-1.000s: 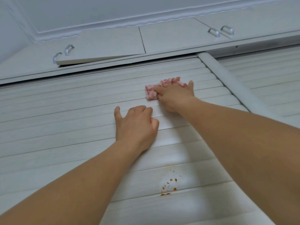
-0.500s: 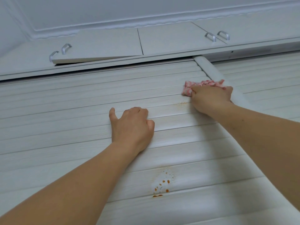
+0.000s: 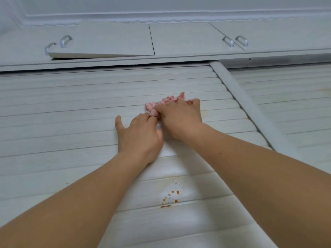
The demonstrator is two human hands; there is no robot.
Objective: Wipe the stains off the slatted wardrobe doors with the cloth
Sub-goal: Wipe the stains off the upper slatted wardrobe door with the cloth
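From the head view, the right hand (image 3: 180, 117) gripped the pink cloth (image 3: 164, 103) against the slatted wardrobe door (image 3: 71, 108). The left hand (image 3: 139, 135), fingers bent, pressed the slats just beside it. Orange stains (image 3: 170, 197) lay nearer. No writing showed.

Both arms out, hands side by side.
L hand (image 3: 141, 135) flat, fingers bent; R hand (image 3: 180, 117) just beyond, fingers curled, gripping.

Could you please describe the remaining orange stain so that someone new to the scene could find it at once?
Start at the slatted wardrobe door filling the view, then drop below the left hand resting on it. Between the forearms sits the stain, the only cluster of orange-brown specks there.
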